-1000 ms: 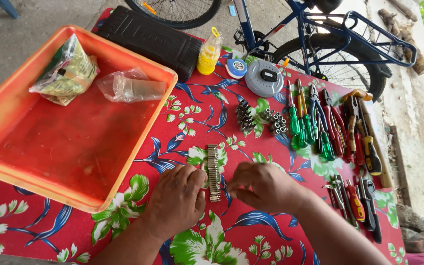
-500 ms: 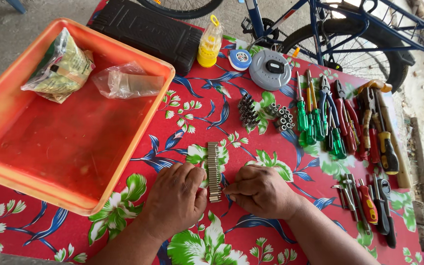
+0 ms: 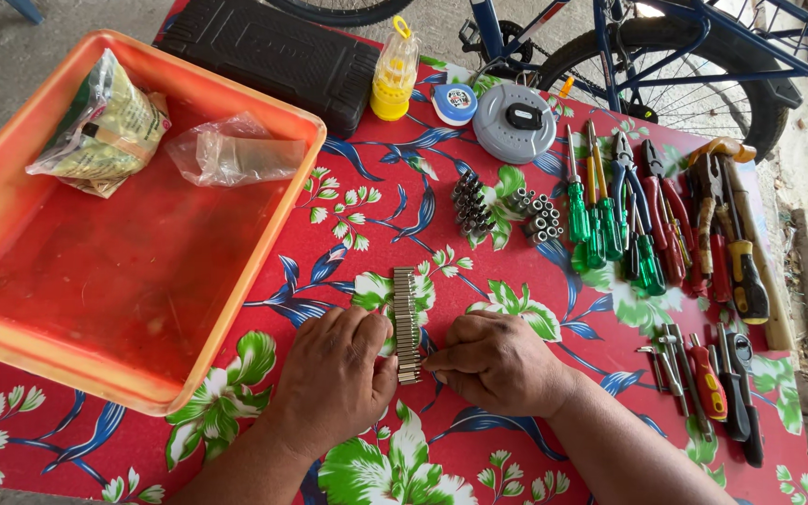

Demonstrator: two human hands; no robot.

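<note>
A straight row of small metal bits (image 3: 406, 318) lies on the red flowered tablecloth (image 3: 348, 215). My left hand (image 3: 334, 374) rests palm down against the row's left side, fingertips touching it. My right hand (image 3: 493, 363) presses against the row's near right end with curled fingers. Neither hand lifts anything. Two loose clusters of metal sockets (image 3: 471, 204) and more sockets (image 3: 537, 217) stand farther back.
An orange tray (image 3: 264, 271) at left holds two plastic bags (image 3: 105, 131). Screwdrivers and pliers (image 3: 647, 224) lie in rows at right, more tools (image 3: 713, 388) nearer. A black case (image 3: 273, 56), a yellow bottle (image 3: 393, 79), a grey round tape (image 3: 514, 122) and a bicycle (image 3: 666, 56) are behind.
Both hands stay at the row of bits, pressing its near end closer together. The view has shifted slightly.
</note>
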